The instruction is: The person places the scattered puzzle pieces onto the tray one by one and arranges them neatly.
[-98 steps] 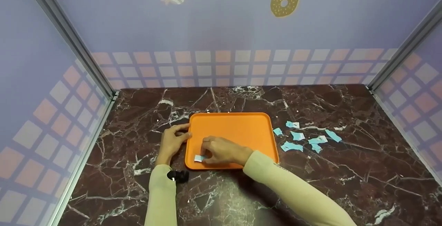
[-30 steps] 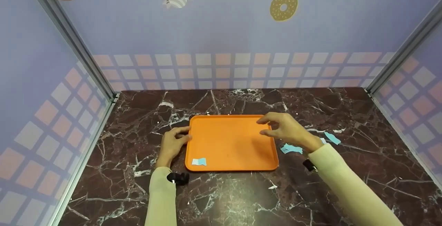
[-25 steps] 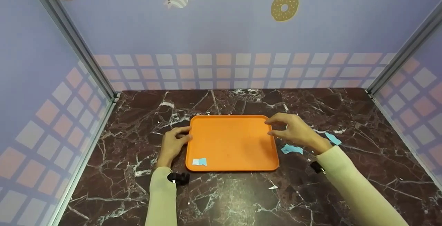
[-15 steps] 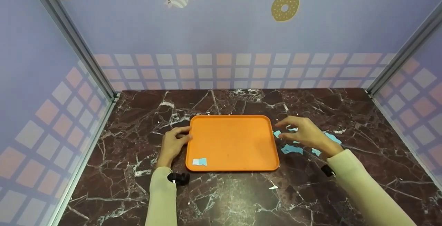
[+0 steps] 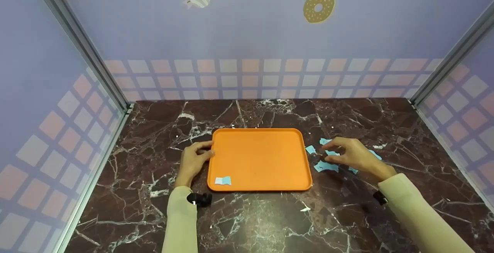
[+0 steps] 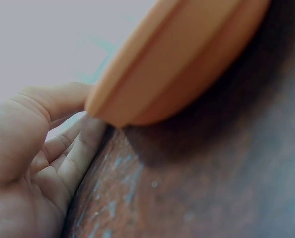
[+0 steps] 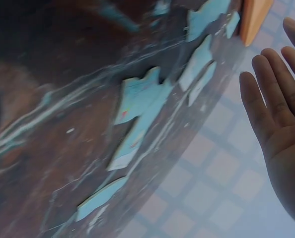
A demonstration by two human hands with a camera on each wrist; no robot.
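Note:
An orange tray [image 5: 258,156] lies on the table, with one blue-and-white irregular flat piece [image 5: 223,180] near its front left corner. My left hand [image 5: 192,162] holds the tray's left edge; in the left wrist view the thumb [image 6: 63,99] touches the rim and the other fingers lie below it. My right hand [image 5: 357,155] hovers right of the tray over several light-blue pieces, its fingers bent loosely and holding nothing. Nearest it are a wide piece [image 5: 326,166] and a piece [image 5: 325,141] behind. The right wrist view shows overlapping pieces [image 7: 140,99], which my hand partly hides in the head view.
A small blue piece [image 5: 310,150] lies close to the tray's right rim. The table [image 5: 254,222] is dark marbled stone, with patterned walls [image 5: 247,33] at the back and both sides. White specks dot its surface.
My right hand has left the piece at the tray's front left corner and moved right, off the tray and over the loose pieces. My left hand has stayed at the tray's edge.

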